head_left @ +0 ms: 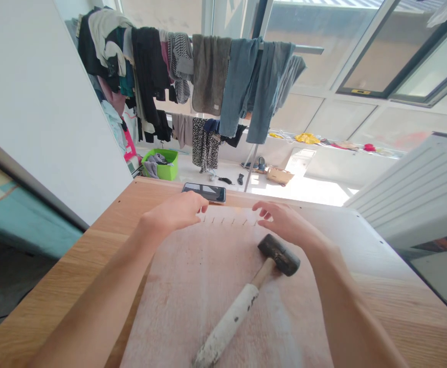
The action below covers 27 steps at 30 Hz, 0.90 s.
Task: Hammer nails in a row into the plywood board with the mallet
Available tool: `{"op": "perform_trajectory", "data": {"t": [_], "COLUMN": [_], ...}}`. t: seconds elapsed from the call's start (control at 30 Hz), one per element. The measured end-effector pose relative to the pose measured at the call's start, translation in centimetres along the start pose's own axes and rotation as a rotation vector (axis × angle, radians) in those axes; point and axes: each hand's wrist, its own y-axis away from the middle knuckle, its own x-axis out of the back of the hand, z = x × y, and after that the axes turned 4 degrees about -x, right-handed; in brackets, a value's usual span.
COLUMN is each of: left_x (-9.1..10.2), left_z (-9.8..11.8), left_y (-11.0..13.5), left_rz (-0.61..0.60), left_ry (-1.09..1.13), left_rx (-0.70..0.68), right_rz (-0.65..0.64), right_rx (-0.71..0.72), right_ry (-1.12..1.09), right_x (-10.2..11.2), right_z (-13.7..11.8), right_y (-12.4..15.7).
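Note:
My left hand [177, 210] and my right hand [285, 221] reach over the far edge of a pale pinkish board [216, 286] lying on a wooden table [73, 266]. A row of several small nails [227, 221] stands in the board between the two hands. My left hand's fingers curl loosely near the left end of the row. My right hand's fingers are spread just right of the row and hold nothing. A mallet [246, 296] with a black head and a white handle lies on the board, just below my right hand.
A dark phone [204, 192] lies at the table's far edge. Beyond it a rack [308, 49] carries several hanging clothes, with a green basket [162, 163] on the floor. A white slatted panel [411, 189] stands at the right.

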Motion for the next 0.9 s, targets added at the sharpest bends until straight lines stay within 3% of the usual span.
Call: {"op": "perform_trajectory", "data": {"t": [0.3, 0.7, 0.9], "left_x": [0.3, 0.8, 0.2], "left_z": [0.3, 0.9, 0.3], "left_y": [0.3, 0.4, -0.1], "left_rz": [-0.055, -0.007, 0.018], "left_ry": [-0.011, 0.036, 0.029], "left_rx": [0.071, 0.011, -0.005], "right_rz": [-0.008, 0.048, 0.032], "right_rx": [-0.052, -0.021, 0.035], "right_ry": [0.012, -0.029, -0.076], "right_x": [0.1, 0.3, 0.0], "right_z": [1.6, 0.9, -0.4], "right_y": [-0.1, -0.3, -0.2]}}
